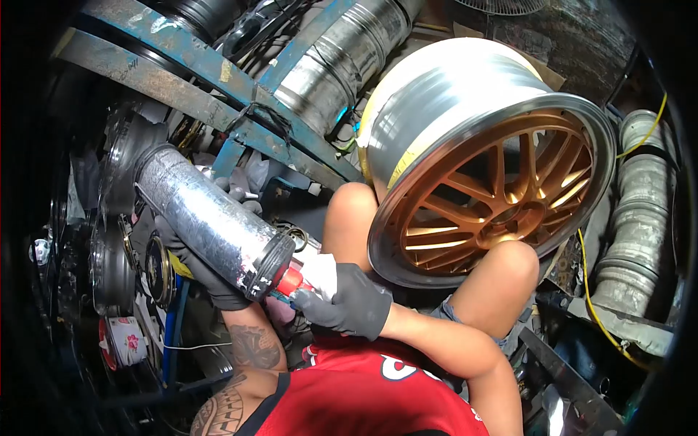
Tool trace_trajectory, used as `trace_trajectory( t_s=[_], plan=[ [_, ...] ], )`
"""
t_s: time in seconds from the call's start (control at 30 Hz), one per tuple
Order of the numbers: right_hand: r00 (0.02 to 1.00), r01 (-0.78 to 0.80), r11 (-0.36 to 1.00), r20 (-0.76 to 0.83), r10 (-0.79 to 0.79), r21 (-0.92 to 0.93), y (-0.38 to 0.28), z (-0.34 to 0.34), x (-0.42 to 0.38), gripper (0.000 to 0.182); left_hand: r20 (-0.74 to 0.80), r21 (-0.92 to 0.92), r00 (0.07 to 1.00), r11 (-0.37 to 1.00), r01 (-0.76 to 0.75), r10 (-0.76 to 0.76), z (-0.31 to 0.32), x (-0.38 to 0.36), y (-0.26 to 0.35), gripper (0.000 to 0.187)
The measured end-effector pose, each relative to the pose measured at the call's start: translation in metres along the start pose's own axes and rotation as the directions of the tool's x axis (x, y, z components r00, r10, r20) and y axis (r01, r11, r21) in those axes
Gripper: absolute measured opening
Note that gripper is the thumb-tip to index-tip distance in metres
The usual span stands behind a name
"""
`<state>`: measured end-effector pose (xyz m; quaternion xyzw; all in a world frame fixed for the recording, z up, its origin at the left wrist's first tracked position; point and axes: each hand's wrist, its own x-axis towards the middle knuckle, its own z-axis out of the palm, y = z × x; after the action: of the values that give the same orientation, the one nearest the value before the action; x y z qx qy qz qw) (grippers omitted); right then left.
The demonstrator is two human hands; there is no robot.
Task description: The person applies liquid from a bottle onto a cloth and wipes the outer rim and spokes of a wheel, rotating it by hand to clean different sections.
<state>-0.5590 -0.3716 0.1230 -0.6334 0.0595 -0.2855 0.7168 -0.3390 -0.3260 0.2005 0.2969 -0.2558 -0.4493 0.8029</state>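
Observation:
A long, dented metal canister (211, 211) lies tilted across the left of the head view, its near end ringed in black. My left hand (185, 254), in a dark glove, supports it from below; the canister hides most of the fingers. At the near end sits a red cap-like piece (289, 280). My right hand (345, 301), in a grey glove, is closed on a white cloth (320, 276) pressed up beside the red piece. A large wheel rim (502, 174) with bronze spokes and a polished barrel leans against my knees.
A blue metal rack (182, 58) crosses the upper left, with a shiny metal barrel (349, 65) behind it. Several dark rims (116, 218) stack at the left. A yellow cable (586, 283) runs past stacked grey rim barrels (636, 211) on the right.

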Motion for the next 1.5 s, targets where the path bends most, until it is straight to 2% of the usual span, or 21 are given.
trace_trajectory(
  t_s=[0.07,0.1,0.17,0.27,0.33,0.4,0.43,0.47,0.53,0.57,0.6,0.67,0.7,0.83,0.97,1.07,1.17,1.27,1.37,1.47,1.5],
  plan=[
    [0.996,0.064,0.998,-0.057,-0.066,-0.023,0.002,0.001,0.001,0.037,0.038,-0.194,0.999,0.981,0.025,-0.017,0.008,0.005,-0.004,0.094],
    [0.992,0.085,0.996,-0.089,-0.086,-0.021,0.003,0.001,0.002,0.037,0.077,-0.135,0.997,0.991,0.008,0.002,0.006,0.008,-0.002,0.094],
    [0.986,-0.147,0.986,-0.063,0.152,0.076,0.004,-0.008,0.000,0.037,0.160,-0.017,0.987,0.999,-0.035,0.037,0.003,0.013,0.004,0.095],
    [0.966,-0.134,0.986,-0.210,0.152,0.096,0.022,-0.013,0.001,0.040,0.067,0.234,0.923,0.893,-0.384,0.380,0.014,0.007,0.017,0.103],
    [0.950,-0.264,0.964,-0.175,0.258,-0.010,0.028,-0.014,0.003,0.035,0.257,0.382,0.903,0.822,-0.423,0.345,-0.002,-0.002,0.039,0.113],
    [0.974,-0.130,0.956,-0.216,0.073,-0.264,0.056,-0.006,0.001,0.034,0.178,0.248,0.907,0.874,-0.418,0.383,0.016,-0.012,0.032,0.117],
    [0.976,-0.062,0.922,-0.216,-0.024,-0.383,0.068,0.000,-0.002,0.034,0.294,0.030,0.908,0.946,-0.322,0.299,0.009,-0.009,0.036,0.121],
    [0.981,-0.067,0.946,-0.196,0.004,-0.316,0.060,-0.002,-0.003,0.035,0.108,0.123,0.950,0.944,-0.307,0.294,0.007,-0.012,0.034,0.117],
    [0.982,-0.112,0.992,-0.157,0.102,-0.058,0.044,-0.009,-0.001,0.038,0.019,0.453,0.882,0.783,-0.427,0.470,0.006,-0.009,0.020,0.114],
    [0.976,-0.150,0.979,-0.136,0.168,0.136,0.043,-0.008,0.002,0.040,0.009,0.335,0.916,0.862,-0.381,0.402,0.002,-0.010,0.019,0.109],
    [0.965,-0.188,0.930,-0.115,0.234,0.317,0.040,-0.009,0.005,0.043,-0.024,0.339,0.912,0.862,-0.377,0.409,-0.001,-0.009,0.015,0.108],
    [0.918,-0.357,0.718,0.080,0.390,0.597,0.030,-0.013,0.004,0.045,-0.093,0.350,0.902,0.862,-0.366,0.421,-0.007,-0.004,0.008,0.107],
    [0.926,-0.348,0.729,0.094,0.366,0.589,0.034,-0.011,0.003,0.046,-0.066,0.282,0.941,0.911,-0.301,0.331,-0.012,-0.002,0.009,0.105],
    [0.942,-0.305,0.713,0.090,0.323,0.631,0.048,-0.004,0.002,0.047,-0.148,0.458,0.880,0.820,-0.343,0.451,-0.002,0.006,-0.004,0.101],
    [0.954,-0.204,0.747,-0.043,0.297,0.633,0.053,0.003,0.004,0.044,-0.184,0.395,0.897,0.866,-0.307,0.402,-0.012,0.009,-0.006,0.100],
    [0.946,-0.256,0.705,0.021,0.324,0.661,0.048,-0.002,0.003,0.042,-0.177,0.367,0.915,0.887,-0.281,0.363,-0.004,0.010,-0.009,0.100],
    [0.954,-0.209,0.798,-0.062,0.293,0.565,0.052,-0.002,0.002,0.040,-0.153,0.340,0.932,0.903,-0.264,0.330,-0.014,0.011,-0.005,0.100],
    [0.932,-0.238,0.530,0.038,0.360,0.814,0.058,0.003,0.003,0.038,-0.151,0.331,0.930,0.903,-0.273,0.336,-0.026,0.014,-0.002,0.101],
    [0.950,-0.176,0.478,0.022,0.310,0.861,0.055,0.004,0.004,0.038,-0.162,0.346,0.922,0.895,-0.281,0.353,-0.017,0.014,-0.006,0.102],
    [0.924,-0.258,0.682,-0.031,0.381,0.684,0.055,-0.001,0.001,0.038,-0.139,0.227,0.951,0.944,-0.240,0.275,-0.035,0.014,-0.001,0.096],
    [0.936,-0.242,0.663,-0.009,0.351,0.708,0.059,0.000,0.001,0.038,-0.130,0.224,0.950,0.942,-0.249,0.283,-0.036,0.014,-0.001,0.100]
  ],
)
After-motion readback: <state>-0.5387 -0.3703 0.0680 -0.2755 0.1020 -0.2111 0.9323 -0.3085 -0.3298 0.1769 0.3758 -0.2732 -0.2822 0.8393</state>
